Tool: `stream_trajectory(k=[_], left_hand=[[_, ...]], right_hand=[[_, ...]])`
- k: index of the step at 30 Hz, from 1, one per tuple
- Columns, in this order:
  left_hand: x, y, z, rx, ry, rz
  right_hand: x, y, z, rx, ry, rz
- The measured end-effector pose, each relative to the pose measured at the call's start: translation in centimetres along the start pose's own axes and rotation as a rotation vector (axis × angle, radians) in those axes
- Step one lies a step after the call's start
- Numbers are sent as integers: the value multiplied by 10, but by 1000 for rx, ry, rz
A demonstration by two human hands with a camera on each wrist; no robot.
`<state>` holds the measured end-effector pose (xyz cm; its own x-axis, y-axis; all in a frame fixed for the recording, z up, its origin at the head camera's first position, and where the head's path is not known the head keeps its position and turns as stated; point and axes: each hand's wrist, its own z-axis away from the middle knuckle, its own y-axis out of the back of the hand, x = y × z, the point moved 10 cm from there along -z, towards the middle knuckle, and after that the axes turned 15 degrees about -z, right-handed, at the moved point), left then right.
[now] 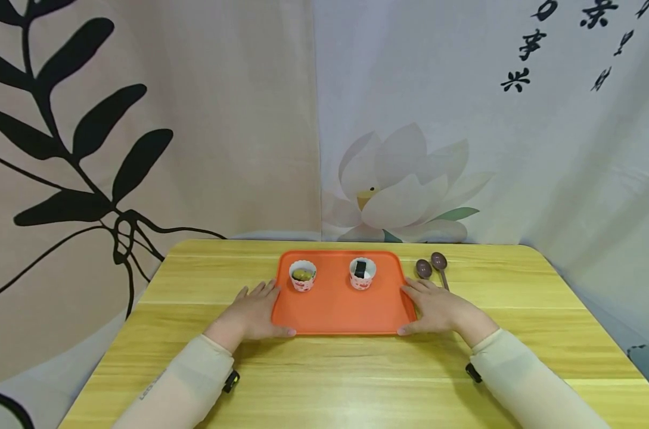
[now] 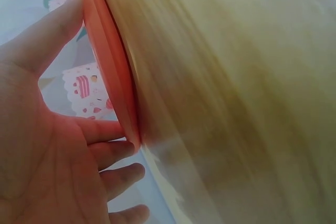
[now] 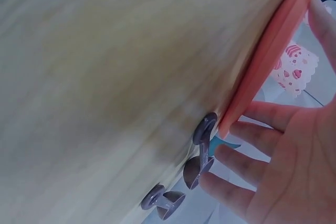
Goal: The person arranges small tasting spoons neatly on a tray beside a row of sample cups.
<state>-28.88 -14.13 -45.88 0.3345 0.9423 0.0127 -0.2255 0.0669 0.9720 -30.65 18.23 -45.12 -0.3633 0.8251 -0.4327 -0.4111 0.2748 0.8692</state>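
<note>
An orange tray (image 1: pixel 335 310) lies on the wooden table. My left hand (image 1: pixel 257 313) touches its left side with fairly straight fingers, its thumb at the front edge. Mirroring it on the right side, my right hand (image 1: pixel 434 307) rests its fingers and thumb against the tray's rim (image 3: pixel 268 51). On the tray stand two small printed paper cups. The left cup (image 1: pixel 303 283) holds something yellow-green; the right cup (image 1: pixel 362 280) holds a white piece with a black band. In the left wrist view, part of a patterned cup (image 2: pixel 86 90) shows behind the hand.
Beyond my right hand, near the table's back edge, lie a dark brown spoon (image 1: pixel 439 262) and a second rounded dark brown piece (image 1: pixel 423 269), apparently another spoon. The wooden table (image 1: pixel 335 381) extends around the tray. A printed curtain (image 1: pixel 249 119) hangs behind it.
</note>
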Motion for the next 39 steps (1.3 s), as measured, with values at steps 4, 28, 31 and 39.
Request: stream_trajectory(k=[4,28,31,39], left_hand=[[0,0,0,0,2,-3],[0,1,1,-10,15,-12],[0,0,1,-12,14,-11],[1,0,1,-17,15,4]], right_hand=[[2,0,0,-1,-4,-3],[-4,3,1,-1,-18,-8],[-4,3,2,-4,-21,-10],[-6,3,3,-9,-23,-5]])
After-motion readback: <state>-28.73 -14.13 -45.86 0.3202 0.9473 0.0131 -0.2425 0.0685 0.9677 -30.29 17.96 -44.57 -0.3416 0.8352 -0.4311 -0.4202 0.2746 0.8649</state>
